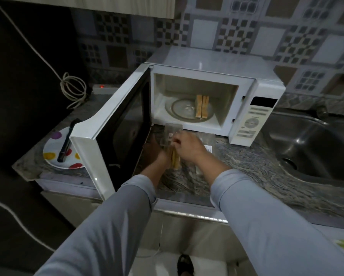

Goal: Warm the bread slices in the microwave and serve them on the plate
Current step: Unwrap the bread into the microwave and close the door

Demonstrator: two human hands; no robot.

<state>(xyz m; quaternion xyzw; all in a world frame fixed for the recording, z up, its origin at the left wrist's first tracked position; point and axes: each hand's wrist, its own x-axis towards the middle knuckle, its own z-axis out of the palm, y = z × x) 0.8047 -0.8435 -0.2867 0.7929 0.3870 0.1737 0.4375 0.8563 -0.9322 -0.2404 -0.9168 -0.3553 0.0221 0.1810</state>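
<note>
The white microwave (216, 76) stands on the counter with its door (115, 132) swung wide open to the left. Two bread slices (202, 106) stand on edge on its glass turntable (179, 110). In front of the microwave, my left hand (157, 152) and my right hand (187, 144) both hold a clear plastic bread bag (171, 134) with more bread slices (175, 160) in it. My right hand pinches the bag's top; my left hand grips it from the left side. A white plate (53, 154) with coloured dots lies at the far left.
A black tool (66, 142) lies across the plate, behind the open door. A steel sink (306, 144) is at the right. A coiled cable (73, 90) and a power strip (105, 88) with a red light sit at the back left. Granite counter (236, 166) runs in front.
</note>
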